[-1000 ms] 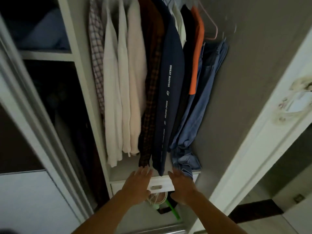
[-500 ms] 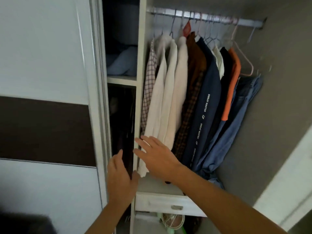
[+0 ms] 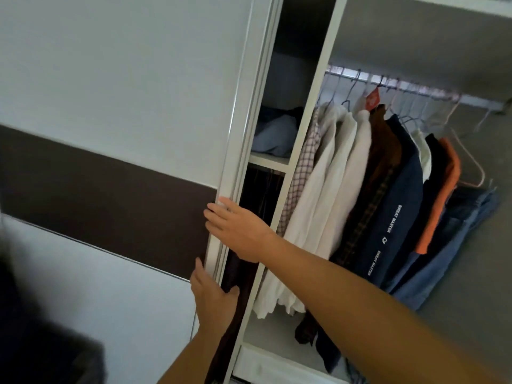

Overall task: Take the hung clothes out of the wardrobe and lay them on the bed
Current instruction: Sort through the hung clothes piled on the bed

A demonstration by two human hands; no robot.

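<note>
2 bare forearms reach into view, no sleeves showing up to the frame edge. The left hand [image 3: 214, 299] and right hand [image 3: 239, 230] wear nothing.

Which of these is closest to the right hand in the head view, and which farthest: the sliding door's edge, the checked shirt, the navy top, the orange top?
From the right hand:
1. Sliding door's edge, at the fingertips, left.
2. Checked shirt, just right of the hand.
3. Navy top, middle of the rail.
4. Orange top, far right.

White sliding door [image 3: 124, 79] with brown band — checked shirt [image 3: 304, 173], perhaps red-lined.
</note>
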